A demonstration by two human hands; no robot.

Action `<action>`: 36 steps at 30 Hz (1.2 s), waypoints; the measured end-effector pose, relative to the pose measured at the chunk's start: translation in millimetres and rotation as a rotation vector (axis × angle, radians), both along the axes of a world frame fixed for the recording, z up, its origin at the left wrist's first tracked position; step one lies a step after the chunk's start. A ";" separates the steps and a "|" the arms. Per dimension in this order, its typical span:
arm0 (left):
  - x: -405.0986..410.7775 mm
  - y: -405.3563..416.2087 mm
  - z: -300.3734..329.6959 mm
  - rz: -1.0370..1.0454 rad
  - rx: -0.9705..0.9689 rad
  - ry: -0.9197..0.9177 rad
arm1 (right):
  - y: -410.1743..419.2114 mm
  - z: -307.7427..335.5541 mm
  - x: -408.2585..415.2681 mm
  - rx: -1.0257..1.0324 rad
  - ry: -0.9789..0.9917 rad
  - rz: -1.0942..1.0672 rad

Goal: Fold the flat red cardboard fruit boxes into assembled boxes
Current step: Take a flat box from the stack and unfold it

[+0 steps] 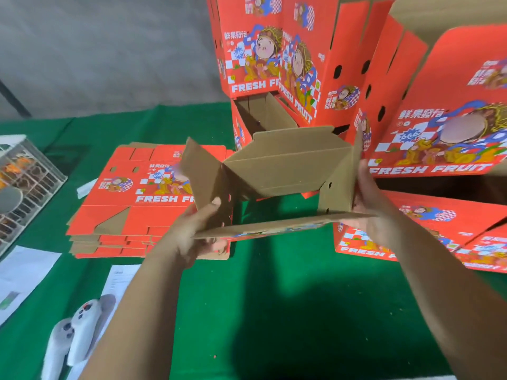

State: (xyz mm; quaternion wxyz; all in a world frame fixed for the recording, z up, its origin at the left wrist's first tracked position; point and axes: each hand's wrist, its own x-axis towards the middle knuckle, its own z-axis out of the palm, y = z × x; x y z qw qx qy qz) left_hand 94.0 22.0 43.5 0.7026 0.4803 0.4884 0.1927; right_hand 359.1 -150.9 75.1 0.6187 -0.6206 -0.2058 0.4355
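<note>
Currently, the fingers of the left hand are curled round the near left corner of the half-formed box, thumb on the brown inner face of the left wall and the other fingers hidden beneath the near panel. The fingers of the right hand are wrapped round the right wall, pinching it near the front right corner. Both hands thus grip the box and hold it in the air above the green table. The box has been opened into a tube: the brown inner faces are exposed, one end flap stands out to the left, and the far flaps are folded partway inward, while green cloth is visible through the unclosed bottom. By this evidence the current box is roughly mid-assembly; the bottom flaps remain to be locked. To the left, a stack of flat boxes lies on the table, so several units remain to be folded. Behind and to the right, finished boxes are piled up, some leaning, which indicates that a number of units are already done. The printed panels read "FRESH FRUIT" in white capitals beneath a cartoon figure, with white Chinese characters above; the smaller print is illegible.
</note>
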 end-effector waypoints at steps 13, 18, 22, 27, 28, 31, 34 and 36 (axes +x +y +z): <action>26.9 15.9 -19.5 0.469 0.217 -0.410 | 10.2 -39.3 38.7 -0.126 -0.350 -0.200; 46.5 15.5 -16.3 0.612 0.257 -0.571 | 24.9 -69.3 37.1 -0.040 -0.232 -0.277; 55.3 25.1 -9.6 0.621 0.409 -0.554 | 23.4 -81.5 40.2 0.305 -0.435 -0.366; 55.9 29.4 -4.2 0.557 0.303 -0.486 | 16.6 -82.4 46.0 0.323 -0.665 -0.377; 55.8 29.5 -2.1 0.575 0.264 -0.470 | 15.0 -80.3 50.6 0.263 -0.731 -0.345; 59.5 32.3 1.8 0.630 0.186 -0.428 | 10.4 -62.4 57.9 0.114 -0.696 -0.308; 65.3 23.7 5.5 0.649 0.185 -0.415 | 17.4 -49.3 51.6 0.145 -0.479 -0.361; 66.7 13.5 9.0 0.633 0.151 -0.447 | 20.3 -51.5 46.1 0.201 -0.305 -0.383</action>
